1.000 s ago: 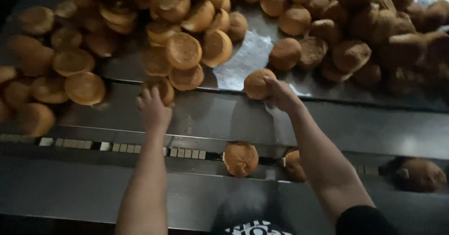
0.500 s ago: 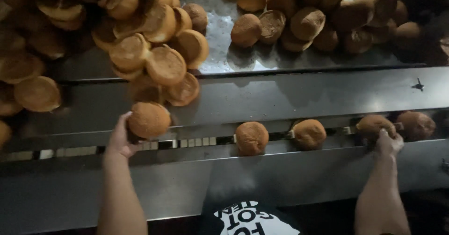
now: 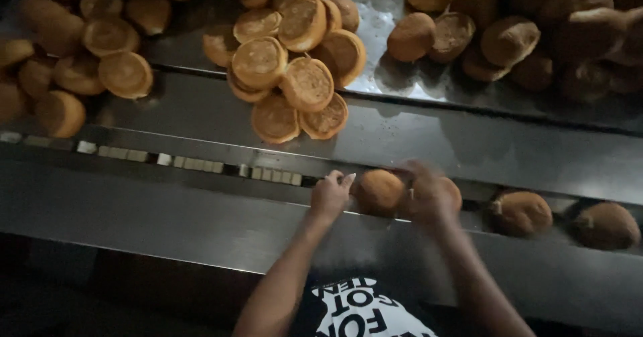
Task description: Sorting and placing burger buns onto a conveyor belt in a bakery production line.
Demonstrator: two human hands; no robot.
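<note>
Along a narrow channel (image 3: pixel 201 166) in a steel table (image 3: pixel 167 210), seen from above, buns are lined up in a row. Two bare hands are held close together at the channel, near the middle of the view. A bun (image 3: pixel 380 191) is touched by the left hand (image 3: pixel 329 195), whose fingers are curled loosely against the bun's left side; nothing is clamped in it. A second bun (image 3: pixel 452 193), just beside the first, is covered by the right hand (image 3: pixel 429 193), which is blurred; whether that bun is gripped or only pressed cannot be told. Two more buns (image 3: pixel 522 213) are seen farther right in the same channel, apart from the hands. A chain of small pale links (image 3: pixel 127 155) is seen in the channel to the left. Beyond the channel, on the table's upper level, golden buns are piled in a heap (image 3: pixel 295 69), many with flat undersides turned up. Another heap (image 3: pixel 80 55) is spread at far left, and a darker heap (image 3: pixel 522 35) lies at upper right. A dark printed shirt (image 3: pixel 362 310) is seen at the bottom edge.
</note>
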